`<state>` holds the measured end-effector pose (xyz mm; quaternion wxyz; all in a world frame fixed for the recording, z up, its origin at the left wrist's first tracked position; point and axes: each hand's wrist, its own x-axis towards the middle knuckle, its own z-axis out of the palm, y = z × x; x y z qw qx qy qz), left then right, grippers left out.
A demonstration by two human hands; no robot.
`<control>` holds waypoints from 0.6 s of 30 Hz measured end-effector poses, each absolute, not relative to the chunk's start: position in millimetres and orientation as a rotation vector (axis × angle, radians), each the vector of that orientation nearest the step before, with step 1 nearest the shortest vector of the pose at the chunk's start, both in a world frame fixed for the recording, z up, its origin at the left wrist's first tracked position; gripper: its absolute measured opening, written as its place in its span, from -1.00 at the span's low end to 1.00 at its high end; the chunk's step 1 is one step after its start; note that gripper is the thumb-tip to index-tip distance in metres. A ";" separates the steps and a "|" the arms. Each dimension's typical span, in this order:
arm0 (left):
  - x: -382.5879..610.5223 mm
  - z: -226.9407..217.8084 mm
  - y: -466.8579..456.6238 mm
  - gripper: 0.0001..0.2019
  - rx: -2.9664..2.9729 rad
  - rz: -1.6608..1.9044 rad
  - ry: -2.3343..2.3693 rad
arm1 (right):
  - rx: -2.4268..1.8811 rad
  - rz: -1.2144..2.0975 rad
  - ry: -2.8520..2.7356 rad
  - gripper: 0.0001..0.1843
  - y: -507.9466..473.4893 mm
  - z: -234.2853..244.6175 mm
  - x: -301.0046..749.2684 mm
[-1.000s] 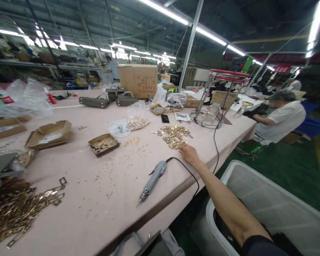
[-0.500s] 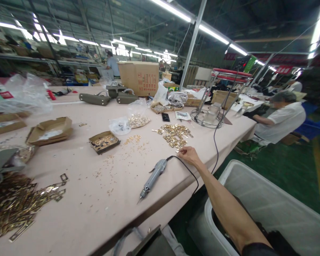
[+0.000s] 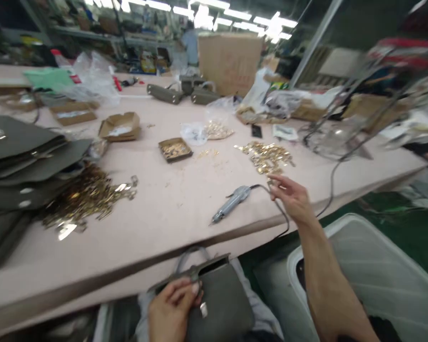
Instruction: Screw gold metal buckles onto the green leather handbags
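Note:
A dark grey-green handbag (image 3: 223,299) lies on my lap, with a small shiny metal clasp on its front. Near the bag's top edge, the fingers of my left hand (image 3: 173,306) are closed on it. Over the table, my right hand (image 3: 290,194) pinches a small metal fitting (image 3: 270,183), blurred by motion. Just beyond that hand spreads a pile of gold metal fittings (image 3: 271,156). To its left, a grey electric screwdriver (image 3: 231,204) rests on the tabletop, its cord running under my right hand.
More grey-green bags (image 3: 24,171) are stacked at the left beside a heap of gold frames (image 3: 89,199). A small cardboard tray (image 3: 175,150) of tiny parts sits mid-table. A wire stand (image 3: 342,114) is at right. Below stands a pale plastic bin (image 3: 371,256).
The view has swung left and down. My right hand has lifted from the edge of the gold pile. My left hand and more of the handbag have come into view.

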<state>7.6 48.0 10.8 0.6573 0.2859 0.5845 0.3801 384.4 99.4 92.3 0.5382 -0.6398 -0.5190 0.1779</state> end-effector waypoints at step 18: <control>-0.9 19.2 51.3 -0.67 0.718 0.737 1.103 | -1.303 1.434 -1.001 -0.72 41.1 30.2 165.0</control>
